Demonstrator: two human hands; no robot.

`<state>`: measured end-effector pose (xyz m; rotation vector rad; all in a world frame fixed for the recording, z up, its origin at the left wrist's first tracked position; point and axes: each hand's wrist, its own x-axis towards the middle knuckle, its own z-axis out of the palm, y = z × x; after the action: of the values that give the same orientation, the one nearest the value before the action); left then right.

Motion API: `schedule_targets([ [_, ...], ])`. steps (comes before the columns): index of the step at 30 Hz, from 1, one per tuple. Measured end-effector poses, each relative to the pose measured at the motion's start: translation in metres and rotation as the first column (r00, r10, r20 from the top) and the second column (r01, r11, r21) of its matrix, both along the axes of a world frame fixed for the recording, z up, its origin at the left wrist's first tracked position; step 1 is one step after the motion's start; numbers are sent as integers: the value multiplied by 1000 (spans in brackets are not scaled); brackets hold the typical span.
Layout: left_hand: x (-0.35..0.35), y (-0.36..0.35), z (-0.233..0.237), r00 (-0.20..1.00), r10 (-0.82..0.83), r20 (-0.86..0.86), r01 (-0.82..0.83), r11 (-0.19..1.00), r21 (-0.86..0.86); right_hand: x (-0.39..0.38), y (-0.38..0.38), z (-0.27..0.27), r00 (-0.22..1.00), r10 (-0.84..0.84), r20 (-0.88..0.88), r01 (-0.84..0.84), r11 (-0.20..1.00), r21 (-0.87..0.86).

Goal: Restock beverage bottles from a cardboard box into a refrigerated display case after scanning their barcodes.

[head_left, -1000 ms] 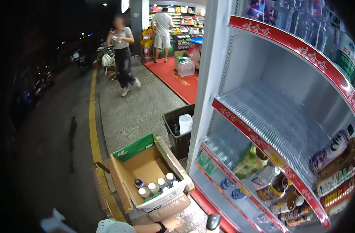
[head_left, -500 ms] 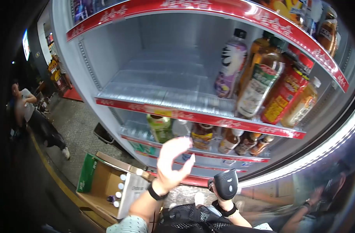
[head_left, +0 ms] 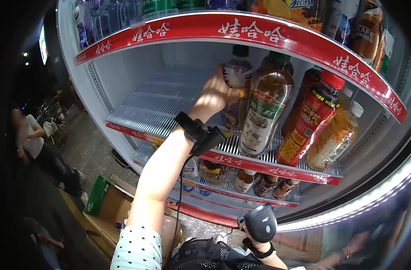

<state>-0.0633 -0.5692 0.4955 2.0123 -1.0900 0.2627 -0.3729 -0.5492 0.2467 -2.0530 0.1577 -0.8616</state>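
Observation:
My left hand (head_left: 216,93) reaches onto the middle fridge shelf, its fingers wrapped round a purple-labelled bottle (head_left: 238,74) with a black cap. The bottle stands upright, partly covered by the hand. A black strap with a small device (head_left: 198,133) and a cable sits on my left wrist. Low in view, my right hand (head_left: 258,244) is closed on a black barcode scanner (head_left: 261,223), which hides most of its fingers. Just right of the purple bottle stands a large tea-coloured bottle (head_left: 265,112) with a green and white label.
A red-capped bottle (head_left: 308,121) and a pale amber bottle (head_left: 334,137) stand farther right. Shelf strips (head_left: 248,29) edge the fridge. Smaller bottles (head_left: 245,180) fill a lower shelf. An open carton (head_left: 97,209) is on the floor; a person (head_left: 39,148) is at far left.
My left hand has moved up from below the shelf into it and closed round the purple-labelled bottle. The view has shifted closer to the shelf. My right hand still holds the scanner.

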Motion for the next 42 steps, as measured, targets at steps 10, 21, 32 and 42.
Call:
schedule_targets([
  [10, -2, 112, -37, 947, -186, -263, -84, 646, -758, 34, 22, 13, 996, 82, 33, -89, 899, 429],
  [21, -6, 259, -91, 927, -335, -170, -98, 221, -970, 153, 99, 105, 913, 379, 149, -283, 328, 901],
  [32, 5, 401, -192, 842, -184, -507, -417, 372, -829, 218, 202, 51, 815, 567, -120, -159, 418, 895],
  [42, 62, 521, -305, 601, 289, -745, -724, 592, -354, 230, 229, -4, 830, 453, -325, 59, 508, 859],
])
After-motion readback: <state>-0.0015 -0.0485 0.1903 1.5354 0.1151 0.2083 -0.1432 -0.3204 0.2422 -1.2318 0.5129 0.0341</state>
